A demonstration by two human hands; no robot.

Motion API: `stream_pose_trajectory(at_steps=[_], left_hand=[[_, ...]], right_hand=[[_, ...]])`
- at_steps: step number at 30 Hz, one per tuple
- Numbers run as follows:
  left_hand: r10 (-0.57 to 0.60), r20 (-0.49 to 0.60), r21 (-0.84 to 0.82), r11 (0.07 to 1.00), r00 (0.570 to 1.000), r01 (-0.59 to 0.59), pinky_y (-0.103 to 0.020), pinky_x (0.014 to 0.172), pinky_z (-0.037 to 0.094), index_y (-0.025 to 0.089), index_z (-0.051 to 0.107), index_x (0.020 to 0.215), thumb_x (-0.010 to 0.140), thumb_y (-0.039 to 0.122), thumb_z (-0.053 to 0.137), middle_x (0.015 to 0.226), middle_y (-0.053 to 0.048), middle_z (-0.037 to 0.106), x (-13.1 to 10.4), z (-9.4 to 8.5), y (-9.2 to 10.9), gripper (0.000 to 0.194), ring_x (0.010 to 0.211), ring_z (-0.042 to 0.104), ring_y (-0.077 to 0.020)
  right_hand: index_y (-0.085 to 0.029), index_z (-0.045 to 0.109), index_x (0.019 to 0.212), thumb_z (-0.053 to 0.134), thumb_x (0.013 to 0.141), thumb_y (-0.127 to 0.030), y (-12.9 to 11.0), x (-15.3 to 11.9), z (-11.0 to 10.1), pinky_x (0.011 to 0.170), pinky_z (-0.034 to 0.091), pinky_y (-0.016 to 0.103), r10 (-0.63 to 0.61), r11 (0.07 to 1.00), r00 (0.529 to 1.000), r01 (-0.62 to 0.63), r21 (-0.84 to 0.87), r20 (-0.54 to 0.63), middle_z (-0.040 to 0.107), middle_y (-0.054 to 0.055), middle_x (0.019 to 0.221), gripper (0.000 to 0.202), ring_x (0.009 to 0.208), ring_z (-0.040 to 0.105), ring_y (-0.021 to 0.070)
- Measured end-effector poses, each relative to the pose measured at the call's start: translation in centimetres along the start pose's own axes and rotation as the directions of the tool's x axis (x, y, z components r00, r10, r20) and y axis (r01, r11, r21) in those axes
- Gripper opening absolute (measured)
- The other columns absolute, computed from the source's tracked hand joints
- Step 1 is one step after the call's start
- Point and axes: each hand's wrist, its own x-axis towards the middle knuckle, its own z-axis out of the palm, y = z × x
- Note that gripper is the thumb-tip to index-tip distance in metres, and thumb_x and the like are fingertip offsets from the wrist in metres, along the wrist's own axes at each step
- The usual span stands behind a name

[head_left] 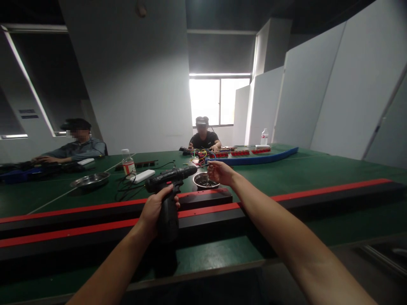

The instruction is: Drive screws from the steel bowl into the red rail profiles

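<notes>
Right arm (286,228): leaning could shift the bars (111,226)
Left hand (159,205): fingers round the drill (165,178), above the bars; a stray squeeze could spin it
Right hand (221,172): fingers curled near its nose, hold unclear; spinning could nick them
Bowl (195,183): close by; knocking could tip it

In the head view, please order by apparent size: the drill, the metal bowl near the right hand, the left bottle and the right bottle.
1. Drill, also nearest the camera.
2. Metal bowl and left bottle: too alike to rank.
3. Right bottle, farthest away.
</notes>
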Motion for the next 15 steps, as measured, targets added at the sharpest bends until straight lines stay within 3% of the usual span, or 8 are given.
stream_pose_trajectory(at_steps=[15], left_hand=[[-0.047,0.025,-0.004,0.999,0.999,0.047,-0.020,0.038,0.048,0.010,0.064,0.074,0.090,0.032,0.065,0.060,-0.006,0.063,-0.09,-0.07,0.02,0.028,0.046,0.061,-0.0134]], right_hand=[[-0.020,0.049,0.072,0.058,0.094,-0.022,-0.08,0.16,-0.28,0.058,0.045,0.024,0.014,1.000,1.000,-0.013,0.009,-0.019,0.050,-0.004,0.056,0.024,0.052,0.048,0.0108]])
